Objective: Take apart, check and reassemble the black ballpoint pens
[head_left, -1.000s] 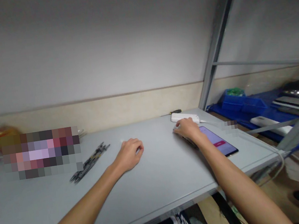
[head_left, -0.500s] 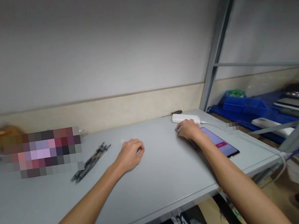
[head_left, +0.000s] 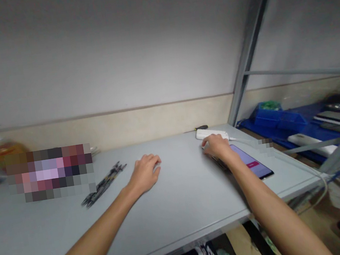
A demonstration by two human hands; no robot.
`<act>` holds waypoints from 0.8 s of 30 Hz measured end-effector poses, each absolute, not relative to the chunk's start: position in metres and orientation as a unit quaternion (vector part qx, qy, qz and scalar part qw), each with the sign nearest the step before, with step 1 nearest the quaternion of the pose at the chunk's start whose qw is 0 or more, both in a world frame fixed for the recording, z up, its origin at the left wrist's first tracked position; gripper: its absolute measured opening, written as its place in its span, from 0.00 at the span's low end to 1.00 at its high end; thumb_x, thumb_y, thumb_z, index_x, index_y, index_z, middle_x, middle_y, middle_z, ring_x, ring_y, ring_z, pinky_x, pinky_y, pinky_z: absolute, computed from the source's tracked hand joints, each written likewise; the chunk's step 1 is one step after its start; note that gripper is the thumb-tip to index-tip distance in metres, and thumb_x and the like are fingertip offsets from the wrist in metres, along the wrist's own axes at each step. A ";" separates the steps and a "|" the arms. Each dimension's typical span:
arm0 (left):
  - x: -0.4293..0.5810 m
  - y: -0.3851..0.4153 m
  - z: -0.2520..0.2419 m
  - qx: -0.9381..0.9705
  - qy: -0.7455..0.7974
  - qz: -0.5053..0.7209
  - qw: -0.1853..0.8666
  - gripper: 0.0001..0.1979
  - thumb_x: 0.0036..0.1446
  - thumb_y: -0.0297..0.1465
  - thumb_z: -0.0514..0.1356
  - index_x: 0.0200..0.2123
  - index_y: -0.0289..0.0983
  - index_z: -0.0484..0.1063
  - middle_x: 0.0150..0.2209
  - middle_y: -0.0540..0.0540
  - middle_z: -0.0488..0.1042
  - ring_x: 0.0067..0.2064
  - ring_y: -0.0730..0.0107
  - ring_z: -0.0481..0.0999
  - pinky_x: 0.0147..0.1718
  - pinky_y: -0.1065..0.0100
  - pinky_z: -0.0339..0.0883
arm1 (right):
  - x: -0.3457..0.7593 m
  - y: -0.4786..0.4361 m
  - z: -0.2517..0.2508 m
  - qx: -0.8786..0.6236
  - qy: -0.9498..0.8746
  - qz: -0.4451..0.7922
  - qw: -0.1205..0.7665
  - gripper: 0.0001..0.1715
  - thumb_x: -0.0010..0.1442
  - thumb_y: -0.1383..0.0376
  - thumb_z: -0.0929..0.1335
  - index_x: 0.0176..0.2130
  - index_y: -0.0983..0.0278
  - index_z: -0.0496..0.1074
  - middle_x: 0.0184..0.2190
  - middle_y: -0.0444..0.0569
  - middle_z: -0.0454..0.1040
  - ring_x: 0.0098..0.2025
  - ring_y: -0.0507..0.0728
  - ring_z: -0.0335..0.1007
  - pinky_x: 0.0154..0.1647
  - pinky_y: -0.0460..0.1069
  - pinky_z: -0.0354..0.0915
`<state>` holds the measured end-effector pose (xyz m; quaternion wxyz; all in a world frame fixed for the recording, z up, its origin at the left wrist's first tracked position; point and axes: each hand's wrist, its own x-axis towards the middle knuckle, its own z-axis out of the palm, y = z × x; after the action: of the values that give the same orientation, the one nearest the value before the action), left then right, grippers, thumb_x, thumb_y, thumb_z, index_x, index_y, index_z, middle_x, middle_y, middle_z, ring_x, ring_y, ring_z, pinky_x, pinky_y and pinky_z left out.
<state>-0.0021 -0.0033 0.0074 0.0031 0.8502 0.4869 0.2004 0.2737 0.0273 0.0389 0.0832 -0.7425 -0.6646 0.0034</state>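
Observation:
My left hand [head_left: 145, 174] is just above or on the grey tabletop [head_left: 180, 194], thumb and fingers apart, with nothing visible in it. To its left lies a slanted bundle of several slim, dark pens [head_left: 103, 184]. My right hand [head_left: 217, 147] is at the left edge of the smartphone [head_left: 248, 161], whose lit screen shows a pinkish button. Its fingers are curled down over dark, thin items lying beside the phone, mostly hidden under the hand and wrist. What those fingers grip, if anything, cannot be made out.
A white power strip [head_left: 211, 133] with a cable and a dark-handled screwdriver [head_left: 201, 128] lie by the wall. A blurred-out patch [head_left: 50, 173] and a bottle of amber liquid [head_left: 9, 149] are at left. Metal posts [head_left: 251, 43] and blue trays [head_left: 265, 115] stand at right.
My left hand has shifted slightly left, and its thumb and fingers have parted from a closed ring. My right hand stays by the phone, its fingertips slightly changed.

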 end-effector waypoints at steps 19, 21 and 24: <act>-0.042 0.010 0.024 0.624 0.777 -0.017 -0.076 0.23 0.52 0.24 0.49 0.53 0.39 0.63 0.53 0.30 0.61 0.54 0.37 0.58 0.40 0.33 0.55 | 0.252 0.034 0.028 -0.536 -0.819 0.012 0.205 0.10 0.53 0.64 0.66 0.35 0.65 0.76 0.30 0.49 0.71 0.35 0.54 0.64 0.39 0.46 0.56; -0.048 0.012 0.024 0.605 0.795 -0.032 -0.028 0.24 0.53 0.25 0.49 0.54 0.41 0.62 0.52 0.28 0.62 0.52 0.35 0.62 0.37 0.34 0.57 | 0.252 0.034 0.028 -0.536 -0.820 0.011 0.202 0.10 0.53 0.64 0.66 0.35 0.65 0.76 0.30 0.49 0.71 0.35 0.54 0.64 0.39 0.46 0.56; -0.051 0.010 0.027 0.622 0.782 -0.034 0.010 0.22 0.55 0.25 0.46 0.53 0.39 0.63 0.49 0.27 0.65 0.47 0.39 0.67 0.33 0.39 0.62 | 0.252 0.034 0.028 -0.537 -0.820 0.009 0.196 0.10 0.53 0.64 0.66 0.35 0.64 0.76 0.31 0.49 0.72 0.35 0.54 0.64 0.38 0.46 0.56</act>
<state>-0.0507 0.0096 0.0265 0.0105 0.6222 0.7821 -0.0340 0.2519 0.0335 0.0283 0.1963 -0.5373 -0.8202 0.0092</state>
